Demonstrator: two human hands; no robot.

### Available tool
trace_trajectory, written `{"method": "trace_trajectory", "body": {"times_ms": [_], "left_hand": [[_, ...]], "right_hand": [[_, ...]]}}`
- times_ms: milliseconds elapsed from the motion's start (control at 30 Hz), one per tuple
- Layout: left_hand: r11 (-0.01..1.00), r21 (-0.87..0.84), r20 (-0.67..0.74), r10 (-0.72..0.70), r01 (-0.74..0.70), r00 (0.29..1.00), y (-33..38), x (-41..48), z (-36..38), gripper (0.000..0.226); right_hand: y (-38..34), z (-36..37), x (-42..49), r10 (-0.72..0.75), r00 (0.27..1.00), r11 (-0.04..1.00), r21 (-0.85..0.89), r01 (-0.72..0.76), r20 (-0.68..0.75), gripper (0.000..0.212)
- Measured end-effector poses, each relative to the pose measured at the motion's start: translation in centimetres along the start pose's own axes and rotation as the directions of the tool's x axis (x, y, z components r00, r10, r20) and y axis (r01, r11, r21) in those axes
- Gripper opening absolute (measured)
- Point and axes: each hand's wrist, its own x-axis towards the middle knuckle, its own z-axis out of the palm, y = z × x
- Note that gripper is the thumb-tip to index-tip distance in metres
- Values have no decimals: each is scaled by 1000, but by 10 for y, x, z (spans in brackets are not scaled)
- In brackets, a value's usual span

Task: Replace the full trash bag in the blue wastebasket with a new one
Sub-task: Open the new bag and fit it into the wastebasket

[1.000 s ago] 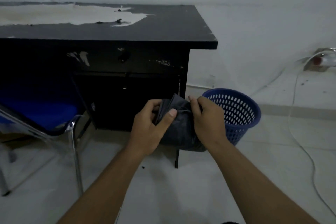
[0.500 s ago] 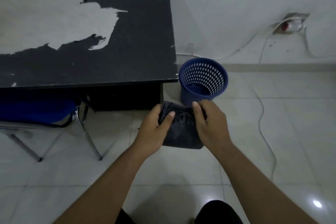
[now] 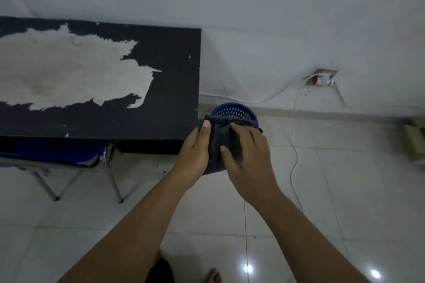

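Since half a second ago both hands have carried the folded dark grey plastic trash bag [image 3: 221, 139] forward. It now overlaps, in this view, the near rim of the blue perforated plastic wastebasket [image 3: 234, 111], which stands on the floor just beyond, beside the right end of the peeling black desk [image 3: 161, 117]. The left hand [image 3: 194, 153] pinches the bag's left edge, thumb on top. The right hand [image 3: 249, 158] grips its right side, thumb on the near face and fingers curled over the top. Both arms reach straight ahead, about equally near the basket. The bag's long fold seems to run away from the person, though shadow blurs it. Opening it out above the basket looks the likely next step.
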Motion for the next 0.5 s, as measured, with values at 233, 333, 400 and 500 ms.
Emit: {"method": "trace_trajectory", "body": {"times_ms": [233, 333, 400, 500], "left_hand": [[986, -132, 66, -91, 99, 994, 41, 40, 5, 40], [985, -161, 64, -53, 62, 997, 55, 72, 0, 39], [974, -214, 56, -67, 78, 996, 71, 97, -4, 36], [943, -296, 59, -138, 149, 989, 96, 136, -6, 32]], "right_hand": [[-15, -12, 54, -41, 998, 997, 71, 44, -39, 22], [-13, -11, 85, -115, 988, 990, -97, 104, -108, 16], [-15, -13, 105, -131, 984, 986, -116, 117, -121, 20], [-18, -19, 135, -90, 980, 996, -7, 90, -177, 23]]}}
